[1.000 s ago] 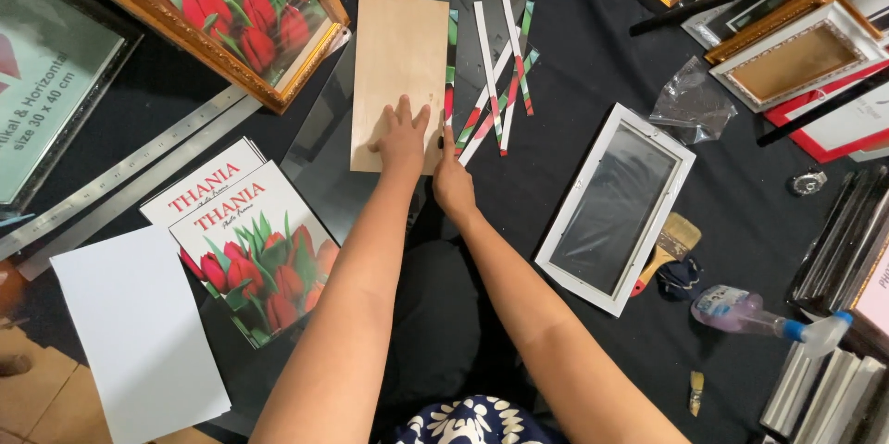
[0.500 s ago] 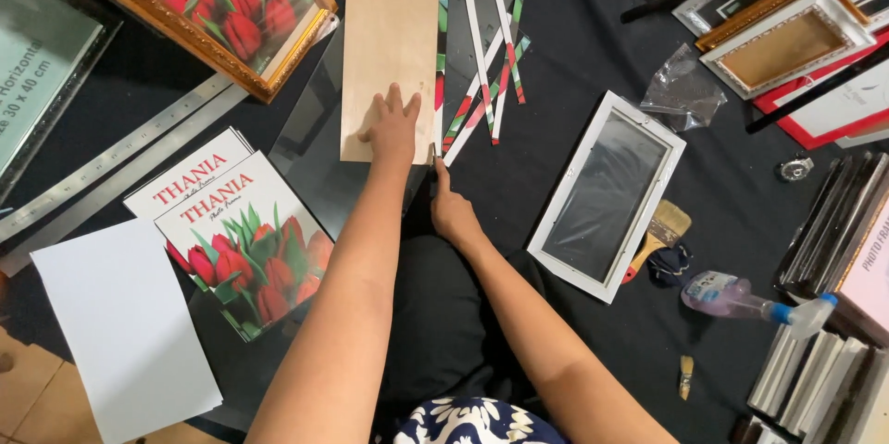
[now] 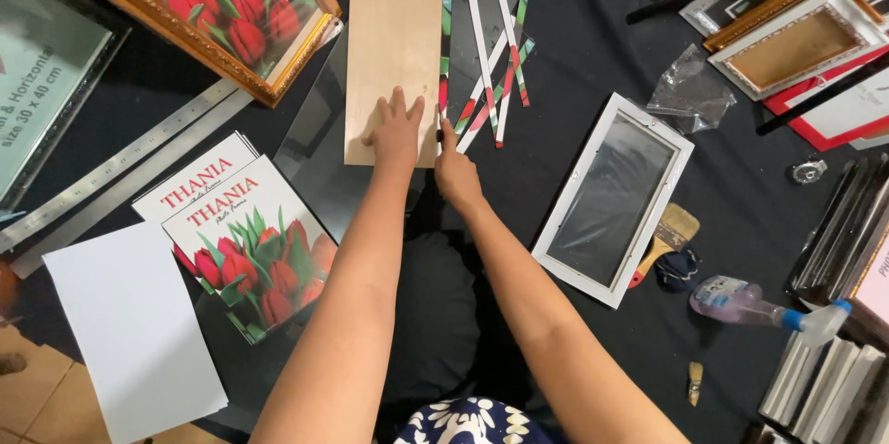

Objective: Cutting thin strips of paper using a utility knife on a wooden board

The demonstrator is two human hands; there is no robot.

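beside one board [image 3: 393,55] — five strips [image 3: 491,64]

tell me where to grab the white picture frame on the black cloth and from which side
Take the white picture frame by its long right rail, coming in from the right with the right hand. It lies flat and tilted on the black cloth, and the narrow raised rails give a pinch hold. The brush sits close to the lower right corner, so grip nearer the middle or upper part.

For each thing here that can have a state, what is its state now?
Left hand: flat on the wooden board.
Right hand: at the board's right edge, grip unclear.
White frame: flat, empty.
Cut strips: loose, fanned.
Spray bottle: on its side.
Brush: flat.
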